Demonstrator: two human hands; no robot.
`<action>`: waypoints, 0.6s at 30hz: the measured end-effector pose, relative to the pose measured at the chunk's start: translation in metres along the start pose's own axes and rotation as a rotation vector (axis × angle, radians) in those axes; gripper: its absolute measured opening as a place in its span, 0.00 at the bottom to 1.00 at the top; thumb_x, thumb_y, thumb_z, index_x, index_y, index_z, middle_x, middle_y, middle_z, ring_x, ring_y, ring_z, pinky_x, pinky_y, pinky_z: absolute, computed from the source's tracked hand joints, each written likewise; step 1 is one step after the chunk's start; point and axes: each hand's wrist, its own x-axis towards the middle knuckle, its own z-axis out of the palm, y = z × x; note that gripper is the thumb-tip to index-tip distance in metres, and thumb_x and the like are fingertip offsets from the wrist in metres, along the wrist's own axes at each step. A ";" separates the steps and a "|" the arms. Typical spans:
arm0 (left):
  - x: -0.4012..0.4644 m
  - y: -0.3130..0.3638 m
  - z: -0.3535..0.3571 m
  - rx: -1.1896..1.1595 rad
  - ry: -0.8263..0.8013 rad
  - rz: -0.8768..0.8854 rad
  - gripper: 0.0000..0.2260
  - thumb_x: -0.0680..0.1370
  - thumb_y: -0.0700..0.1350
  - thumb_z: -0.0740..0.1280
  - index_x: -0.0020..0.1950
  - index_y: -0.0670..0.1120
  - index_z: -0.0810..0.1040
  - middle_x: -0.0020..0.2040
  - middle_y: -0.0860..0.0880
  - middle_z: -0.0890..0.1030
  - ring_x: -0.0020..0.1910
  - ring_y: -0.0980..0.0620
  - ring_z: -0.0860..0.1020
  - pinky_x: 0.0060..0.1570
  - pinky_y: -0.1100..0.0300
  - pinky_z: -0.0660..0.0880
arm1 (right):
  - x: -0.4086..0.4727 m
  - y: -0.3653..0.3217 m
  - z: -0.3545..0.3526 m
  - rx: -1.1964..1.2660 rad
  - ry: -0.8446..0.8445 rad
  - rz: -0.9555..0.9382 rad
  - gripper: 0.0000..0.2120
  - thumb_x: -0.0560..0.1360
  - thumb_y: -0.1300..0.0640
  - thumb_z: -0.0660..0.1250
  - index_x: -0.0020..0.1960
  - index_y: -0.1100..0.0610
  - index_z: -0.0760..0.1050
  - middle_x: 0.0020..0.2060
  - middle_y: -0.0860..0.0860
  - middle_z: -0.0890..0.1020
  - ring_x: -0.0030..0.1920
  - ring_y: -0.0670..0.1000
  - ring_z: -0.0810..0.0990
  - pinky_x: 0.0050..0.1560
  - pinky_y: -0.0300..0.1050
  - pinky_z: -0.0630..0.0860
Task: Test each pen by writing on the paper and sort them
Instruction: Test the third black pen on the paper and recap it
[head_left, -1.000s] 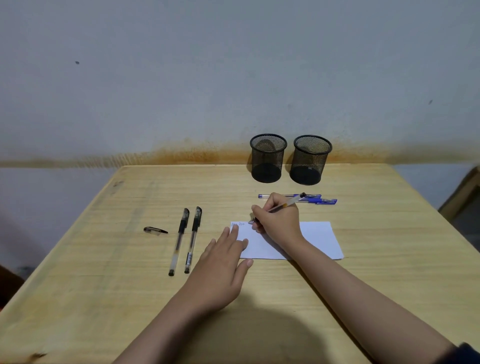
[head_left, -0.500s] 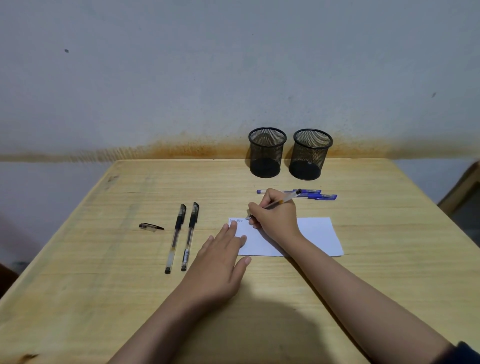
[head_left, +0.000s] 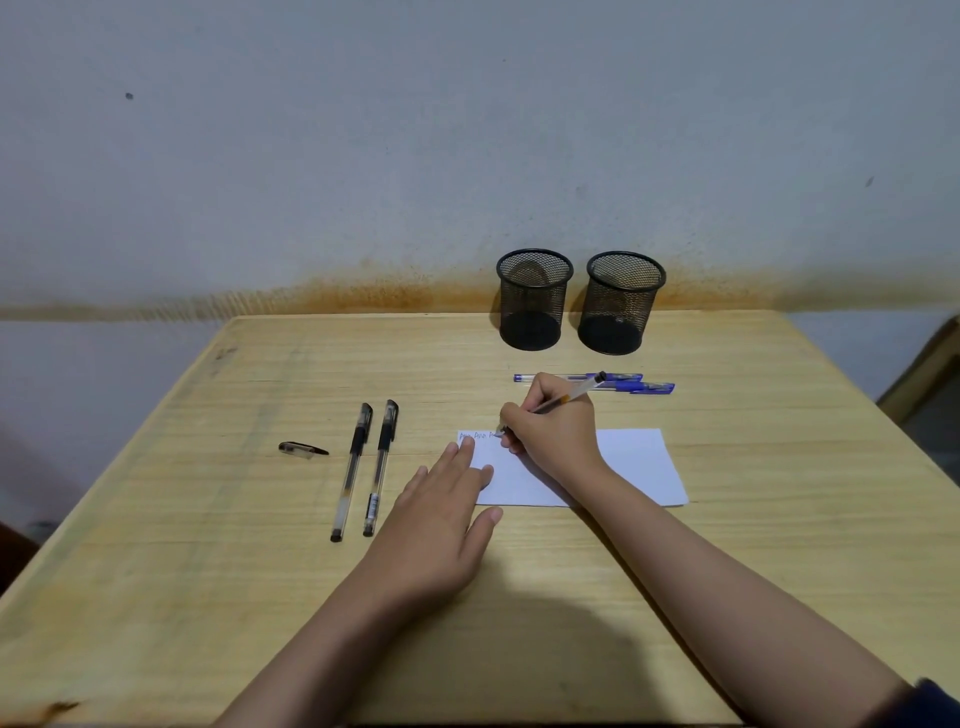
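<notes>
My right hand (head_left: 553, 431) grips a clear-barrelled pen (head_left: 576, 392) with its tip on the top left of a white paper (head_left: 639, 462), where short blue marks show. My left hand (head_left: 441, 509) lies flat, fingertips pressing the paper's left edge. Two capped black pens (head_left: 363, 467) lie side by side to the left. A loose black cap (head_left: 301, 449) lies farther left. Two blue pens (head_left: 631, 383) lie behind my right hand. Two black mesh cups (head_left: 534, 299) (head_left: 621, 304) stand at the table's far edge.
The wooden table (head_left: 208, 571) stands against a grey wall with a rusty stain line. A dark wooden object (head_left: 930, 379) shows at the right edge, beyond the table.
The writing on the paper has grown rightward along the top edge as my right hand moved slightly right. The left hand has kept pressing the paper. The camera has tilted a little.
</notes>
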 end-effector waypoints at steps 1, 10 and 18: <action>0.000 0.001 0.000 -0.002 0.000 -0.004 0.29 0.75 0.61 0.42 0.73 0.51 0.59 0.78 0.51 0.48 0.74 0.61 0.42 0.72 0.59 0.42 | 0.000 0.000 0.000 0.005 -0.002 0.005 0.07 0.70 0.69 0.67 0.36 0.69 0.69 0.31 0.71 0.78 0.28 0.61 0.81 0.30 0.48 0.79; -0.001 0.000 0.000 -0.008 0.011 0.001 0.34 0.71 0.63 0.39 0.73 0.51 0.59 0.78 0.52 0.49 0.76 0.58 0.43 0.72 0.59 0.42 | 0.000 0.001 0.000 0.027 0.038 0.021 0.08 0.70 0.70 0.66 0.35 0.66 0.68 0.30 0.71 0.77 0.26 0.59 0.80 0.31 0.50 0.78; -0.001 0.002 0.000 -0.004 0.023 -0.004 0.26 0.76 0.59 0.45 0.72 0.51 0.60 0.78 0.52 0.50 0.76 0.57 0.44 0.72 0.59 0.43 | 0.000 0.002 0.000 0.002 0.050 0.008 0.10 0.70 0.70 0.66 0.34 0.64 0.68 0.29 0.69 0.77 0.24 0.54 0.79 0.27 0.45 0.77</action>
